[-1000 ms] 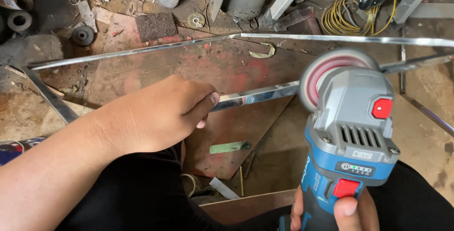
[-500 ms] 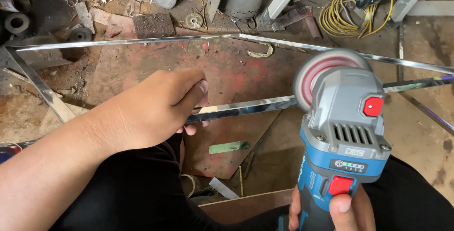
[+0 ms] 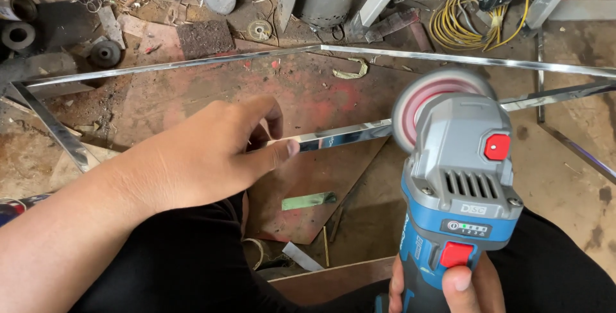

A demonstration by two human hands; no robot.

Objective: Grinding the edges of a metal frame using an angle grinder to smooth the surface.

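At frame centre, the left hand (image 3: 199, 159) pinches a thin, polished, likely slippery and springy steel strip (image 3: 340, 135) above the floor, best gripped near the work, while the right hand (image 3: 443, 290) clamps the weighty-looking grinder (image 3: 459, 185) at lower right.

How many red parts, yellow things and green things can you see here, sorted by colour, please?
Red: 2, the round button and the slide switch on the grinder
Yellow: 1, the coiled cable
Green: 1, the flat strip on the floor
Total: 4
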